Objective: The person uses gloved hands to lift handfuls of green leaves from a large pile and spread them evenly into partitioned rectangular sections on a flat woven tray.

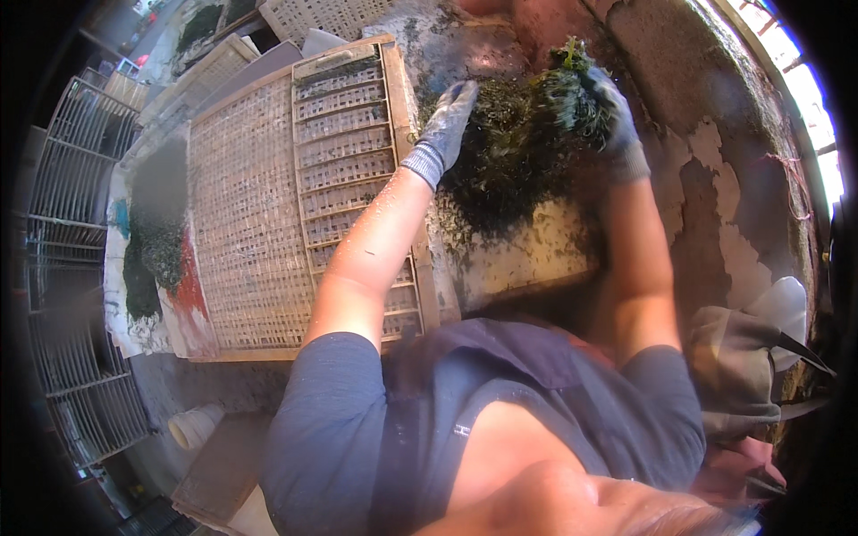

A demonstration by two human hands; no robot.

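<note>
A clump of wet-looking, stringy green plant matter [572,98] is in the grasp of my right hand [618,116], which wears a grey knit-cuffed glove. The clump is raised at the right side of a dark green pile [509,147] of the same stuff. My left hand [450,121], gloved alike, rests at the pile's left edge beside the wooden frame of a slatted rack [349,170]. Its fingers are stretched out, and no object shows in them. The pile lies on a pale, stained surface [545,255]. The right hand's fingertips are partly hidden behind the clump.
A large woven bamboo screen [241,214] adjoins the rack on the left. Beyond it lies another dark green heap [156,259]. Metal racks [80,232] stand at the far left. A peeling wall [706,134] runs along the right, with a bag [733,366] near my right elbow.
</note>
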